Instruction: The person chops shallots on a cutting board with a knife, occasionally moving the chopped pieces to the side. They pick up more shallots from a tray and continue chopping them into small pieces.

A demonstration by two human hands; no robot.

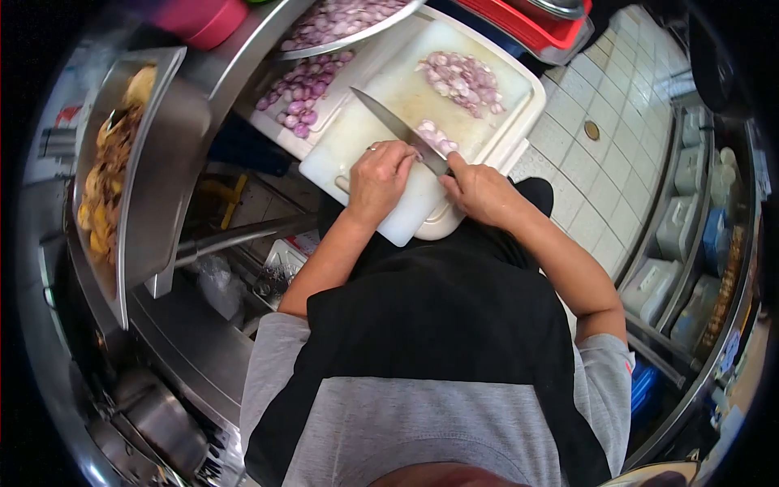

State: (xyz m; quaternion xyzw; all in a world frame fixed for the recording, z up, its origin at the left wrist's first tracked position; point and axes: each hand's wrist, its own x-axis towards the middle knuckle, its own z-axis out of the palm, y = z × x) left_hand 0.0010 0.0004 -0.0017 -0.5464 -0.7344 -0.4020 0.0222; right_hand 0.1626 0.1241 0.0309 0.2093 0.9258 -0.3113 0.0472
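Observation:
My right hand [480, 191] is wrapped round the handle of a large knife [393, 122], whose blade points up and left over the white cutting board [349, 142]. My left hand [380, 180], with a ring on one finger, presses a shallot [418, 154] against the board beside the blade; the fingers partly hide it. Just past the blade lie some sliced shallots [436, 136]. A bigger heap of slices [462, 83] sits on the board's far part. Whole peeled shallots [300, 96] are gathered to the left of the board.
A metal bowl [357, 36] of sliced shallots stands at the top. On the left is a steel tray [166, 154] beside brown and yellow food. A red basket [527, 23] is at the upper right, and lidded containers [677, 223] line the right side.

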